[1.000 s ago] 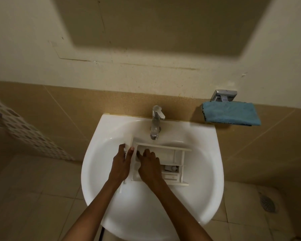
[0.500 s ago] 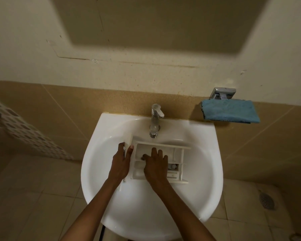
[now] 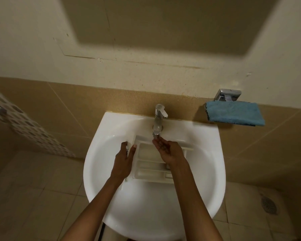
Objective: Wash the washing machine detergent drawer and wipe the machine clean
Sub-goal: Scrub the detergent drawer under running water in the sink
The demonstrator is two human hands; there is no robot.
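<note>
Right hand [image 3: 169, 152] is being cupped, empty, under the tap [image 3: 159, 119]; detergent drawer [image 3: 149, 172] beneath it is being gripped by left hand [image 3: 123, 160]; wiping judged outstanding.

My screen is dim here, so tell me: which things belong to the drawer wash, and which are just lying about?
For the job: drawer, lying in the sink; tap above it; blue cloth on the wall holder, likely for wiping the machine.
Just there: floor drain; spotted panel at the left.
</note>
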